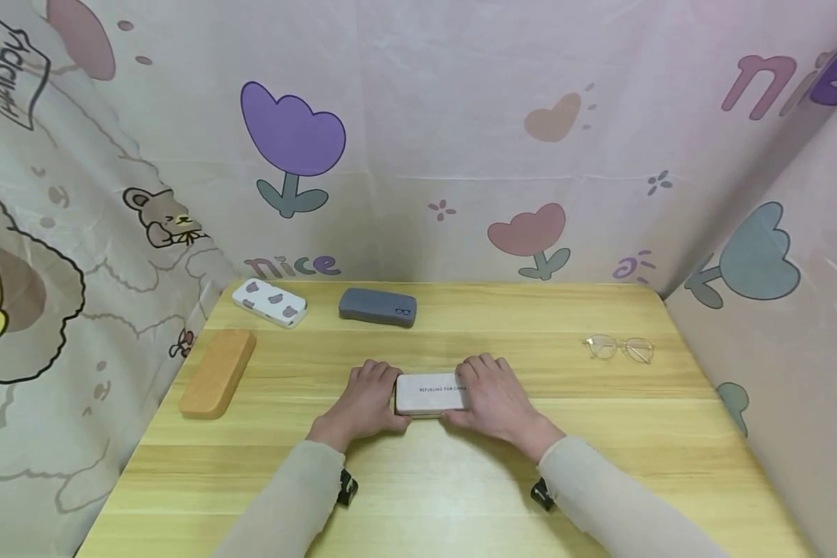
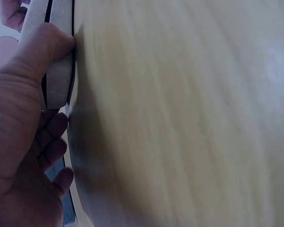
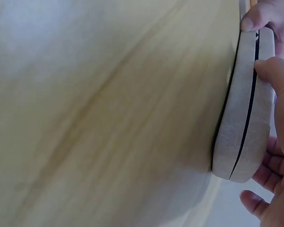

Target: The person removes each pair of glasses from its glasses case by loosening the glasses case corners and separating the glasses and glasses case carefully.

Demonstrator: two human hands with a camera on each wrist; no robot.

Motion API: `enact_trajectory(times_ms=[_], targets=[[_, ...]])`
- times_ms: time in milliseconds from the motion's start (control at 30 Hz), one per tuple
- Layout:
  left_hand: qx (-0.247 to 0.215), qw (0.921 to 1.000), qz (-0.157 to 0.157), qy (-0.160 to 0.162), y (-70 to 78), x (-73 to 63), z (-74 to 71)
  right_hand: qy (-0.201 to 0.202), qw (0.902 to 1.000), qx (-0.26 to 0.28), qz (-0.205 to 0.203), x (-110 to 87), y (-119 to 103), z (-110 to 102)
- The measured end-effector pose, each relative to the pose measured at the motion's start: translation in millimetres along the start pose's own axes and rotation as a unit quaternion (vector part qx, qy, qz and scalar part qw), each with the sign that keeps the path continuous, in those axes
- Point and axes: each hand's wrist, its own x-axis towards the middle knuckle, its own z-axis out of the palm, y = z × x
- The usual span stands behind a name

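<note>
A white glasses case with small dark lettering on its lid lies on the table between both hands. My left hand grips its left end, the thumb on the near side and the fingers mostly behind it. At the right end my right hand holds the case, its fingers over the lid's far edge and its thumb near the dark seam. In the right wrist view the case shows a thin dark line between lid and base; the lid looks closed or nearly so.
Along the table's back left lie a white patterned glasses case and a grey-blue one. An orange case is near the left edge. Wire-framed glasses rest at the right. Printed cloth hangs behind and at both sides.
</note>
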Motion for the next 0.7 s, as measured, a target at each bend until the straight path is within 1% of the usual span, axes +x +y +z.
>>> enact_trajectory(times_ms=[367,700], targets=[[0.014,0.9999,-0.003,0.002,3.2,1.0,-5.4,0.007,0.9998,-0.008,-0.015,5.7,5.8,-2.6],[0.004,0.9999,-0.012,-0.003,5.2,-0.3,-5.8,-0.004,0.9999,-0.003,-0.014,6.7,5.5,-5.6]])
